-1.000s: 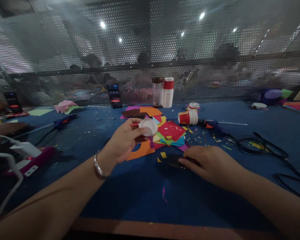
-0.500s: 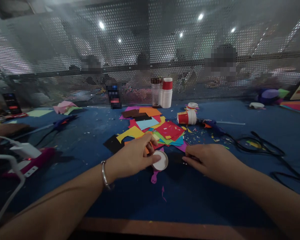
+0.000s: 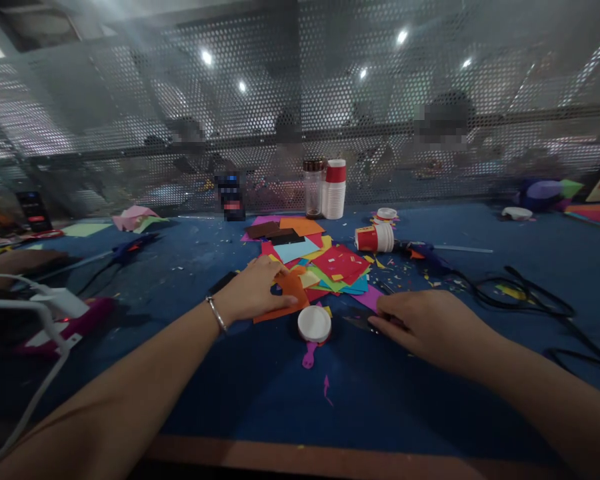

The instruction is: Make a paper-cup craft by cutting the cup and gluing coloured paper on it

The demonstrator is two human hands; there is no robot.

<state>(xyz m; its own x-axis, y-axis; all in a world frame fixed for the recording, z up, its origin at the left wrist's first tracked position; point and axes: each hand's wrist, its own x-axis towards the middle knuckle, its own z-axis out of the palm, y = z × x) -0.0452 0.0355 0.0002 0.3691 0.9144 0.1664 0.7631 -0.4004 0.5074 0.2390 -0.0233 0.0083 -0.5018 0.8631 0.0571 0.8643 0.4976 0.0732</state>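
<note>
My left hand (image 3: 258, 288) rests over the paper pile, its thumb and fingers apart, the thumb lying on an orange paper sheet (image 3: 293, 293). Just right of it a small white round paper-cup piece (image 3: 315, 325) sits on the table with its shallow hollow facing up. A purple paper cutout (image 3: 309, 356) sticks out from its near side. My right hand (image 3: 420, 320) is closed around what look like scissors; a dark blade (image 3: 359, 322) points left from the fingers, and the handles are hidden. Beside those fingers lies a purple sheet (image 3: 369, 298).
Behind the hands are red sheets (image 3: 341, 264), a tipped red-and-white paper cup (image 3: 374, 238), a stack of cups (image 3: 335, 193) and a clear jar (image 3: 313, 192). Glue guns (image 3: 425, 255) with cables lie at both sides. A power strip (image 3: 87, 327) stands left, a perforated screen (image 3: 260, 100) behind.
My left hand has let go of the white cup piece and moved left onto the orange paper. More orange sheet shows now. My right hand has stayed nearly in place, with the blade plainer to see.
</note>
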